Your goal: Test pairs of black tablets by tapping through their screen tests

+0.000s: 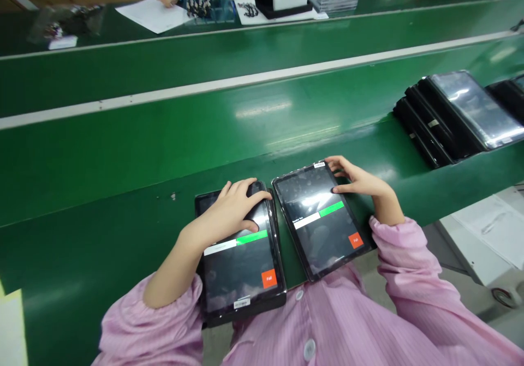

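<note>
Two tablets lie side by side at the near edge of the green bench, both lit with a white and green bar and a red "Fail" square. Over the upper part of the left tablet (241, 268) rests my left hand (235, 208), its fingers spread and reaching to the right edge. This tablet sits on top of a stack. My right hand (354, 180) is at the upper right edge of the right tablet (323, 224), thumb on the screen's border and fingers apart around the corner. The right tablet is slightly tilted.
Stacked tablets in black cases (470, 109) stand at the right on the green bench (102, 235). Beyond a raised ledge (172, 90), a person in blue writes on paper (153, 16) near small parts and a black stand. A white surface with papers (491, 224) is at lower right.
</note>
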`<state>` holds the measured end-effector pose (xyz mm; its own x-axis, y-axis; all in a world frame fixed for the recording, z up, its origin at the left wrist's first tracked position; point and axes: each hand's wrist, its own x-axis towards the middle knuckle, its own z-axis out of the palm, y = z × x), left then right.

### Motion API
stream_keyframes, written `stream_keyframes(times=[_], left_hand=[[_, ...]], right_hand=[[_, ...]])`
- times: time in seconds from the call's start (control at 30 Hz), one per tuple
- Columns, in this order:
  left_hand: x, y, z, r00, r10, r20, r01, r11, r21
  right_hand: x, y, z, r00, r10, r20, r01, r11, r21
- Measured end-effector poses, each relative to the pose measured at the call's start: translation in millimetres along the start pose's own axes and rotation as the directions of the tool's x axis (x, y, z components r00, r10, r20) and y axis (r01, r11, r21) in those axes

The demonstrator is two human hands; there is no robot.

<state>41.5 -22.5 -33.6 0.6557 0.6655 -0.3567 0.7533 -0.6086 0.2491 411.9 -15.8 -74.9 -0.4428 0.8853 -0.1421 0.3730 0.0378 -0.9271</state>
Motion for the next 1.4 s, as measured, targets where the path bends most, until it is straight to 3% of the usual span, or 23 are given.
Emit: stream_keyframes(times=[0.13, 0.3, 0.53, 0.7, 0.9, 1.4], left_hand=[[0.4, 4.3, -3.4, 1.0, -0.014, -0.003, 0.014, 1.0, -0.016], [2.3, 13.9, -11.0, 0.997, -0.052, 0.058, 0.053, 0.999, -0.007], [4.0, 15.3, -9.6, 0.998, -0.014, 0.062, 0.016, 1.0, -0.019], [6.0, 11.6, -8.4, 0.998, 0.031, 0.048, -0.031, 0.999, 0.011], [6.3, 9.4, -13.8, 0.999, 0.006, 0.041, -0.006, 1.0, -0.002], [8.1, 11.4, -15.7, 0.998, 0.005, 0.07, -0.008, 0.999, 0.041]], right_hand=[[-17.8, 4.1, 27.9, 0.953, 0.14, -0.269, -0.1, 0.983, 0.156], [-36.4, 5.4, 59.5, 0.793, 0.256, -0.554, -0.151, 0.962, 0.228], [-35.6, 4.6, 61.1, 0.738, 0.272, -0.617, -0.152, 0.959, 0.24], [-37.8, 6.4, 63.5, 0.702, 0.202, -0.683, -0.135, 0.979, 0.151], [-36.8, 5.6, 67.8, 0.723, 0.211, -0.658, -0.094, 0.973, 0.209], [-33.2, 8.2, 63.2, 0.777, 0.165, -0.607, -0.073, 0.982, 0.173]])
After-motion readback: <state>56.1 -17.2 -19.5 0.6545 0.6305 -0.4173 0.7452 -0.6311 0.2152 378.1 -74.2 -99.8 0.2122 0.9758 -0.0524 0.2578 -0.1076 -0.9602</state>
